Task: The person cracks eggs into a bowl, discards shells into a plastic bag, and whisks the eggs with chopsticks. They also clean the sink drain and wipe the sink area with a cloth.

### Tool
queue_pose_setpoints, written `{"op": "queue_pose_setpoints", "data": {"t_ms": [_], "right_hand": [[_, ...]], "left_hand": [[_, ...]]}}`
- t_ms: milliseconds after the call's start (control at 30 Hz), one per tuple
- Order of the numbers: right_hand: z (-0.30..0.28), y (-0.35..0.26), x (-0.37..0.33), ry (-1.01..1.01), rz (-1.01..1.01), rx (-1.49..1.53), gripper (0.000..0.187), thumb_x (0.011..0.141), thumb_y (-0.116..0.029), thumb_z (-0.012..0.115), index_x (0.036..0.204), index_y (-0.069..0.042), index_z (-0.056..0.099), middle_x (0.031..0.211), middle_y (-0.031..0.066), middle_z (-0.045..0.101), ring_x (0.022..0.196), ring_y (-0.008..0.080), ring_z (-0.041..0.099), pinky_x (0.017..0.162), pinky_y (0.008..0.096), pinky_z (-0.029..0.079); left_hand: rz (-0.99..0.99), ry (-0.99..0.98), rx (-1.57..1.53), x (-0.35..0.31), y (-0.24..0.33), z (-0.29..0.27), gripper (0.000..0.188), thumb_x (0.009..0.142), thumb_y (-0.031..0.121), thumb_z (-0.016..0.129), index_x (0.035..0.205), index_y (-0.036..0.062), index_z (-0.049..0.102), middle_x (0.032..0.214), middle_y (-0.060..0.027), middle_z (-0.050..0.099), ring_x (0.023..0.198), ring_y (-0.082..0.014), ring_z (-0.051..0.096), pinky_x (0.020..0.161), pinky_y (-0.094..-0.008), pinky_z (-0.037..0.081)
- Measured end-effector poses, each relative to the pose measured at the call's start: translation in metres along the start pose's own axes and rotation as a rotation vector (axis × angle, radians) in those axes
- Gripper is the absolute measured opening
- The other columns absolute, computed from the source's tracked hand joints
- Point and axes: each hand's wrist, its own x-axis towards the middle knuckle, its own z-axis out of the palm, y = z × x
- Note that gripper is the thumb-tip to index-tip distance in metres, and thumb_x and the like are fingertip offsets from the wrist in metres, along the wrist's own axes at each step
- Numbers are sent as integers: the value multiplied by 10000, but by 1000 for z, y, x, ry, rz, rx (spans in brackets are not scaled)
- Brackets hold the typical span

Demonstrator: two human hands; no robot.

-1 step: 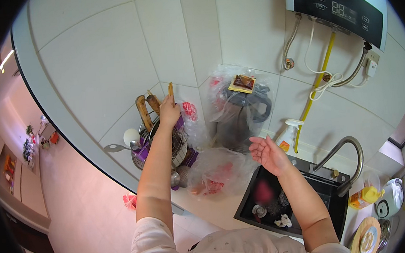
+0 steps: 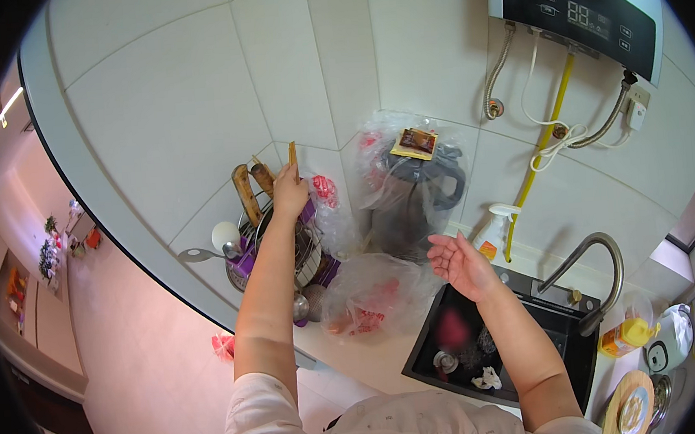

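Observation:
At the utensil rack (image 2: 310,257) on the left, my left hand (image 2: 290,194) is closed around a small bundle of wooden chopsticks (image 2: 293,153) whose tops stick up above the fingers. Wooden handles (image 2: 245,192) stand just left of that hand. A white spoon (image 2: 224,234), a metal ladle (image 2: 301,305) and purple parts (image 2: 243,262) show around the rack, partly behind my forearm. My right hand (image 2: 462,267) hovers palm up over the sink's back left corner, fingers apart and loosely curled, with nothing in it.
A plastic-wrapped grey appliance (image 2: 400,213) stands against the wall, a packet (image 2: 416,143) on top. Crumpled plastic bags (image 2: 378,300) lie in front. The black sink (image 2: 424,358) has a curved faucet (image 2: 612,257); a spray bottle (image 2: 497,230) stands behind it. A water heater (image 2: 585,19) hangs above.

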Motion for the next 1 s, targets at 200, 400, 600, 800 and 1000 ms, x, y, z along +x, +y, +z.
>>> {"op": "queue_pose_setpoints", "data": {"t_ms": [200,400,600,800,1000], "right_hand": [[-4,9,-1,-13,-4,17,497,960,-446,318,1204,-59,511,972,34,604,864,127,535,790,275,416],[-4,15,-12,12,-12,13,473,950,-440,370,1203,-68,516,971,19,599,862,113,535,786,261,421],[-21,35,-58,220,-20,-265,318,923,-190,514,1215,-63,507,995,19,596,875,92,552,789,240,449],[-43,37,-199,476,-460,-138,663,893,-157,552,1423,-173,154,1148,80,478,858,118,529,802,262,443],[-36,35,-426,977,-1137,341,318,947,-291,458,1215,-120,456,928,35,569,758,118,557,685,248,495]], "left_hand": [[-22,123,-96,-1,21,-22,417,782,85,517,1177,-47,513,1253,-226,467,1153,-355,458,981,-360,362],[193,425,-301,-12,104,-72,379,801,-14,475,1174,-22,545,1265,-178,471,1163,-275,472,976,-322,372],[116,3,-1045,-87,202,-13,377,827,-65,456,1188,-3,545,1277,-103,459,1173,-194,456,972,-315,393],[-324,-723,-1644,-225,322,89,367,845,-42,443,1209,-52,494,1286,-109,465,1184,-240,462,1013,-394,378],[-634,-1446,-1814,-413,464,125,423,832,-17,415,1237,-135,400,1288,-189,444,1207,-277,433,1042,-397,346]]}}
